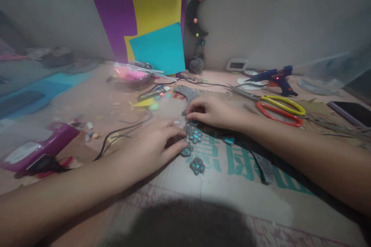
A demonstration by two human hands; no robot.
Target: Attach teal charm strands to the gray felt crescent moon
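Small grey flowers with turquoise spots lie on the printed board: one flower [195,136] between my hands and another flower [197,166] nearer me. My left hand [160,141] is bent over a third flower [186,150], its thumb and fingertips at the flower's upper edge. My right hand [210,112] pinches a thin grey cord [186,125] that runs down toward my left fingertips. A dark piece under my right fingers is partly hidden. Beyond them lies a curved grey piece [187,92] of felt-like material.
Scissors [279,110] with yellow and red handles and a blue glue gun [274,77] with a red light lie right, beside a phone [352,114]. A purple heat tool [43,146] is left. Coloured sheets [159,48] lean on the wall near a hanging moon ornament [193,15].
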